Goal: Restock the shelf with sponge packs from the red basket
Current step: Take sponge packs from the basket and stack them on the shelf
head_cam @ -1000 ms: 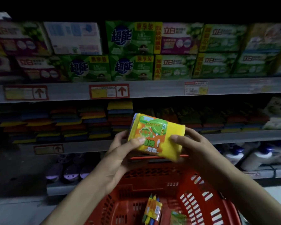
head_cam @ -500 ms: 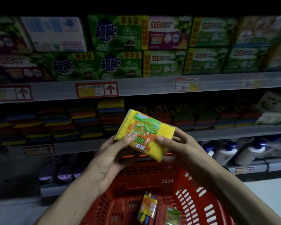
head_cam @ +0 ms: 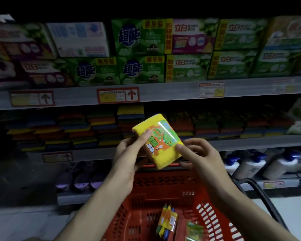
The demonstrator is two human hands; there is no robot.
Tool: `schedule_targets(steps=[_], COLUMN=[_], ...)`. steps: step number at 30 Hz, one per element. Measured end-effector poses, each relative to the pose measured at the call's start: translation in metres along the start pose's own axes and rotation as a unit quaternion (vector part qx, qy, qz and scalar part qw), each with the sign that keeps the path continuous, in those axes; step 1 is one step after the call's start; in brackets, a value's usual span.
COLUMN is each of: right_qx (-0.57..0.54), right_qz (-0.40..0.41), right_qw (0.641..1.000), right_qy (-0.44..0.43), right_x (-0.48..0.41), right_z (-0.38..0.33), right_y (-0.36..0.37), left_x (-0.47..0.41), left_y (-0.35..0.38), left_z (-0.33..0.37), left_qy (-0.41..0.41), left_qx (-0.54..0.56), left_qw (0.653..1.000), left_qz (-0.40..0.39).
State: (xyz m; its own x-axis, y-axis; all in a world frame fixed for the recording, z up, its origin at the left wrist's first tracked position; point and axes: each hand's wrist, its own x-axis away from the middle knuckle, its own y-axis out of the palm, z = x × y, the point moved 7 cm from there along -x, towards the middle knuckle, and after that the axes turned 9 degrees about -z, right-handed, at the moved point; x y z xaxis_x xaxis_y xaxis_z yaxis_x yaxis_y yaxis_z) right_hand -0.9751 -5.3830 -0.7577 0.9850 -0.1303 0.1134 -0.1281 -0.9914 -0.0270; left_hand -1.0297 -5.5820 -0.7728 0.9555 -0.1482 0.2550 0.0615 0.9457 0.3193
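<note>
A yellow sponge pack (head_cam: 159, 141) with an orange-and-green label is held tilted above the red basket (head_cam: 165, 192), in front of the middle shelf (head_cam: 250, 141) where rows of stacked coloured sponges (head_cam: 101, 129) lie. The left hand (head_cam: 129, 157) grips its upper-left end, thumb pressed on the label and fingers curled behind, while the right hand (head_cam: 202, 155) sits at its lower-right edge, thumb touching the pack's face and fingers loosely bent underneath. 2 more packs (head_cam: 169, 221) lie down in the basket bottom, just beside each other.
</note>
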Motion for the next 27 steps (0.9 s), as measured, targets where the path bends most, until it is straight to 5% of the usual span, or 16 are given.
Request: schedule_targets(steps=[18,27], right_qx=[-0.299,-0.072], right_qz=[0.018,0.070], right_qw=[0.951,0.993], right_qy=[0.076,-0.056], right_x=[-0.009,-0.012], right_z=[0.022,0.009], right_y=[0.008,0.004], left_x=[0.018,0.025], left_y=[0.000,0.015], left_z=[0.001,-0.015], left_qy=[0.096,0.092], left_qx=[-0.133,-0.178], left_qw=[0.986,0.980], left_qz=[0.016,-0.014])
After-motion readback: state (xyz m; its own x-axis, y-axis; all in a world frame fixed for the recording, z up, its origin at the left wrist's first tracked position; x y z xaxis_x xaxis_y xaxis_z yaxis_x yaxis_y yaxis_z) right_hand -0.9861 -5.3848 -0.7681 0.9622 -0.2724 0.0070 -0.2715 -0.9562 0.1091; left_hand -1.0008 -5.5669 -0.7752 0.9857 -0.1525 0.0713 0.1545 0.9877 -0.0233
